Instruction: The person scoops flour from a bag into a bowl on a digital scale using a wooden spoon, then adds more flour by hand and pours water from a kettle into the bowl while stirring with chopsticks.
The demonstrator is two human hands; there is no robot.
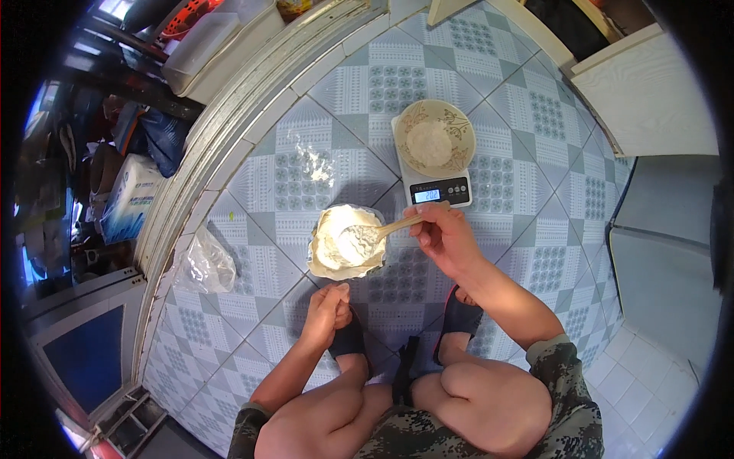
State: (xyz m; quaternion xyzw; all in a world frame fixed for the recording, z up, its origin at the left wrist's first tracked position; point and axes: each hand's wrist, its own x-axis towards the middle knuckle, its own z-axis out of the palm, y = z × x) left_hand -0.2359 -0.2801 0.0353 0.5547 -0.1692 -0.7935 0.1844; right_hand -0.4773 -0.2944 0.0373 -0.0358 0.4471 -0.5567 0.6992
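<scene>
My right hand (440, 234) holds the handle of a wooden spoon (395, 225). The spoon's bowl, heaped with white powder, is over an open bag of white flour-like powder (330, 258) with its rim rolled down. Just below that bag my left hand (331, 310) is closed, its fingers curled together; I cannot tell whether anything is between them. Beyond my right hand a digital kitchen scale (440, 192) with a lit display lies on the tiled floor. On it stands a patterned bowl (465, 137) with white powder (429, 143) inside.
Spilled powder (318, 166) marks the floor tiles. A crumpled clear plastic bag (207, 264) lies left, near a raised door track (226, 132). Plastic bins (200, 57) and a white-and-blue package (133, 195) are beyond the track. My feet in dark slippers (348, 338) flank the near floor; cabinets (648, 92) stand right.
</scene>
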